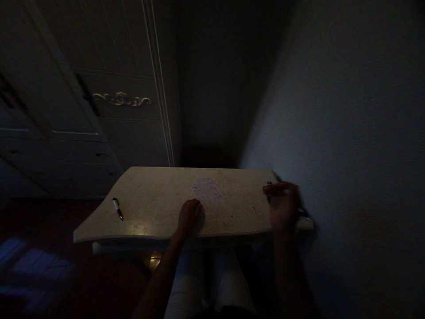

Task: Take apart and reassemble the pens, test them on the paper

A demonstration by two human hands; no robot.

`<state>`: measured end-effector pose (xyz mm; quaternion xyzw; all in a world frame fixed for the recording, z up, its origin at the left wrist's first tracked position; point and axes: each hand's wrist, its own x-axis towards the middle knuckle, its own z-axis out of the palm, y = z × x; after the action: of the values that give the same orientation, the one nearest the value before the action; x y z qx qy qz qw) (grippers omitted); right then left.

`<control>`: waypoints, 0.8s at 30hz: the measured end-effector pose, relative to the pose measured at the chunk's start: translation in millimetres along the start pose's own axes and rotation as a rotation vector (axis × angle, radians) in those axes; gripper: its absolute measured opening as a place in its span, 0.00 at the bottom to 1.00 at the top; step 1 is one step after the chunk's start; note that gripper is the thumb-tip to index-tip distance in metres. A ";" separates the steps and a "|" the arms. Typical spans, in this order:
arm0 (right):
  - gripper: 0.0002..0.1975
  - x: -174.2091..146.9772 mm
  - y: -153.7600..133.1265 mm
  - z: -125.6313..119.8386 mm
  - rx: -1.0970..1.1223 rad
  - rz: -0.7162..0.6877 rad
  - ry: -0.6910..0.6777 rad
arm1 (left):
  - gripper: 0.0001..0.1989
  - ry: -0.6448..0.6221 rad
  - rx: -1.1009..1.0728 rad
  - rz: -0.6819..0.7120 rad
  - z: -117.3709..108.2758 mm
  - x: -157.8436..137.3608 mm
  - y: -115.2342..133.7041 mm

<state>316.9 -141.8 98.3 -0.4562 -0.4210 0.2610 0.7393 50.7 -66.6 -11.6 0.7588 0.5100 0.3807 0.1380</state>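
On the pale tabletop [156,195], near its middle, lies a sheet of paper [207,192] with faint marks. My left hand [189,213] rests at the paper's lower left edge, its fingers curled in; a small dark spot shows at the fingertips, too dim to name. At the table's right end my right hand [284,204] is raised and blurred by motion. Its fingers are drawn together, pointing left, beside a small dark thing [267,184] that I cannot make out. A white and black pen [117,208] lies apart from both hands, at the table's left.
A cabinet [126,57] with dark handles and a scrolled ornament [121,99] stands beyond the table at left. A plain wall [348,133] borders the right end. Small dark specks lie on the tabletop near the right hand. The room is very dim.
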 end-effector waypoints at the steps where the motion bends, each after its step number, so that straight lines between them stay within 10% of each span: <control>1: 0.20 -2.3 11.2 8.1 0.011 0.027 -0.030 | 0.09 0.009 -0.019 -0.014 -0.2 -0.9 -0.7; 7: 0.34 -1.8 73.9 36.9 -0.019 0.348 -0.358 | 0.08 0.037 -0.027 0.053 1.3 -3.2 -6.1; 15: 0.21 57.8 107.7 45.1 -0.179 0.373 -0.401 | 0.10 0.184 -0.140 -0.068 0.0 -2.4 -13.4; 24: 0.20 77.6 139.1 90.8 -0.181 0.502 -0.538 | 0.12 0.141 -0.200 -0.149 -4.5 98.4 -14.2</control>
<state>278.0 21.6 24.5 -0.5236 -0.4966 0.5064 0.4719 56.6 25.4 25.9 0.6728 0.5328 0.4706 0.2049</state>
